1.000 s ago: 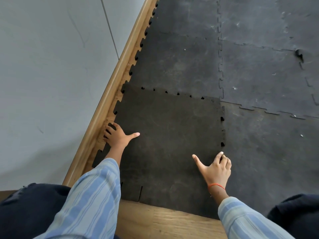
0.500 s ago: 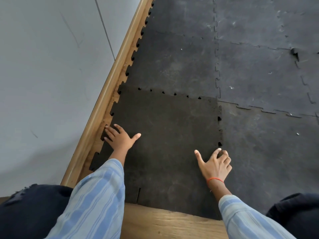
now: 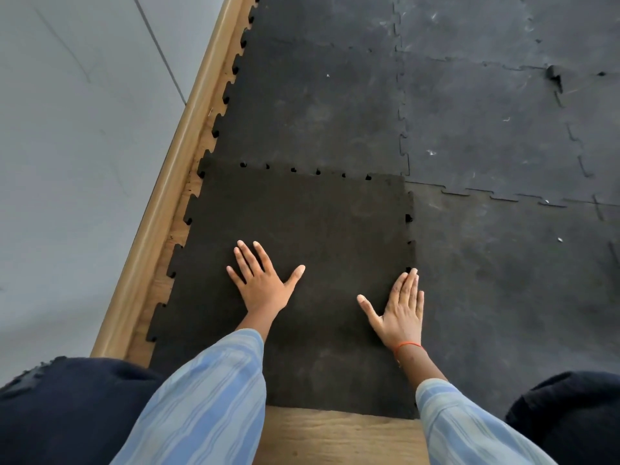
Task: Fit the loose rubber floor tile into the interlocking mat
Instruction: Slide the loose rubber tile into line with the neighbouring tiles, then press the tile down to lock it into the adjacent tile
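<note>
- We have the loose tile (image 3: 302,250) lying in its corner gap, with the laid mat (image 3: 469,129) bordering it at 12 and 3 o'clock and the wooden skirting (image 3: 174,182) along its 9 o'clock side.
- Our left hand (image 3: 263,286) lies flat and open on the tile, fingers spread, gripping nothing; it sits near the middle, a little toward 9 o'clock.
- Our right hand (image 3: 401,315) is also open and flat, fingers together, pressing along the 3 o'clock seam, its fingertips (image 3: 411,275) just beside a dark notch.
- Small dark gaps show along the 12 o'clock and 3 o'clock seams, so we judge the tabs are not fully seated.
- To do this well, we press straight down with the palm, walking from 6 toward 12 o'clock along the seam, one tab at a time.
- We keep the left hand weighting the tile so that it does not creep toward the skirting.
- The risk we see is a tab riding on top of its neighbour; we lift and re-seat it if so.
</note>
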